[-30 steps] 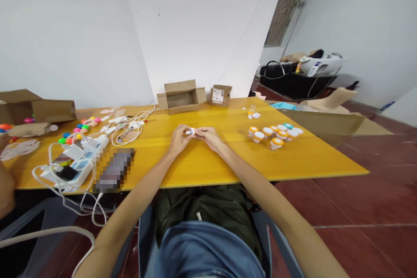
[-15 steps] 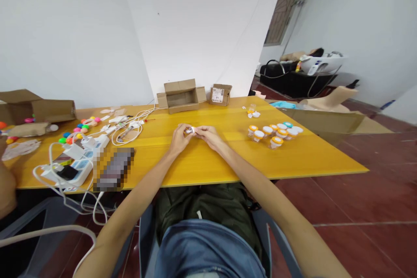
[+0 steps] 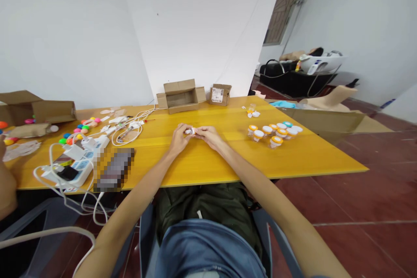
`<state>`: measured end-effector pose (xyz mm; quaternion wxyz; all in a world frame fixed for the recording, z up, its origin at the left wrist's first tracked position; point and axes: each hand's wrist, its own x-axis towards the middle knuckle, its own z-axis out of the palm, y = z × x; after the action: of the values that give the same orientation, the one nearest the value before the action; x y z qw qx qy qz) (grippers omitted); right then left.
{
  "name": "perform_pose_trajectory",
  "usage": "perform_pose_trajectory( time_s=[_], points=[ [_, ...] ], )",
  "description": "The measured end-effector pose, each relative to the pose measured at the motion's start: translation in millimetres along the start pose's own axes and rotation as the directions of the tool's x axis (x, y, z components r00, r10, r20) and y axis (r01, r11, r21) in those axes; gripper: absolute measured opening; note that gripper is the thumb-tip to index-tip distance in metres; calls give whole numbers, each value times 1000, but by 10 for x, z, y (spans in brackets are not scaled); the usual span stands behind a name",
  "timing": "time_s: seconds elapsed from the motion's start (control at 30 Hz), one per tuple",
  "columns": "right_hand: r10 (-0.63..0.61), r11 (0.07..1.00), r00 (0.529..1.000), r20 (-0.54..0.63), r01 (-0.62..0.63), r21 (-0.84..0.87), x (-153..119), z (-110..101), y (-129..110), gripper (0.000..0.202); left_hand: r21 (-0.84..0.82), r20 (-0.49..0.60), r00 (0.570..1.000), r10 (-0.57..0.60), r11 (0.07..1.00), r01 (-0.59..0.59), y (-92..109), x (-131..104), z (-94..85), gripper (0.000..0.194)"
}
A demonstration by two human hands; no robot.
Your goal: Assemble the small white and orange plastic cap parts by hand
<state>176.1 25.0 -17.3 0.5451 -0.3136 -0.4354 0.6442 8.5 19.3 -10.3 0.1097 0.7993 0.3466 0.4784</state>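
- here, a small white piece [image 3: 190,130] sits pinched between both hands, just above the table [image 3: 202,160]; it is too small to say what it is.
- the left hand [image 3: 178,138] is curled nearly closed, thumb and fingertips on the left end of the piece.
- the right hand [image 3: 209,135] is likewise curled, its fingertips meeting the piece from the right, so the two hands touch at the piece.
- a second ago a brownish bit showed at the left fingertips beside the white; now only white shows there, so the piece seems to have been turned or pressed together between the fingers. the hands themselves have hardly shifted.
- judged from that, the handling is fine finger work on one small part, in mid-step.
- to the right of the right hand, well apart, stands a cluster of small jars [image 3: 275,132] with orange, white and teal lids.
- beyond the hands lies an open box [image 3: 181,95], with a smaller box [image 3: 220,94] beside it.
- left of the left hand lie white cables [image 3: 130,130], further out a power strip [image 3: 78,169] and coloured balls [image 3: 78,132].
- at the far left edge another person's arm [image 3: 6,186] shows, away from the work.
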Motion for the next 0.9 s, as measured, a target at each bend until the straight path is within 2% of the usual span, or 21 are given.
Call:
perform_pose_trajectory(
  time_s=[0.17, 0.33, 0.47, 0.6, 0.9],
  points=[
    [-2, 1000, 1000, -4, 2, 13, -4, 7, -5, 29, -8, -11, 1000, -23, 1000, 23, -24, 4, 21, 22],
    [-16, 1000, 999, -32, 17, 17, -4, 3, 1, 25, -45, -61, 989, -132, 991, 129, -48, 10, 77, 39],
    [-23, 999, 999, -42, 24, 24, -6, 10, 5, 23, -58, -62, 978, -201, 979, 198, -52, 12, 84, 23],
    [-25, 1000, 999, -38, 25, 9, -5, 10, 0, 23, -51, -30, 984, -175, 984, 173, -42, 13, 61, 16],
    [-14, 1000, 1000, -8, 14, 0, 5, -14, 2, 24, -34, -3, 998, -67, 997, 67, 6, 15, 16, 19]
  ],
)
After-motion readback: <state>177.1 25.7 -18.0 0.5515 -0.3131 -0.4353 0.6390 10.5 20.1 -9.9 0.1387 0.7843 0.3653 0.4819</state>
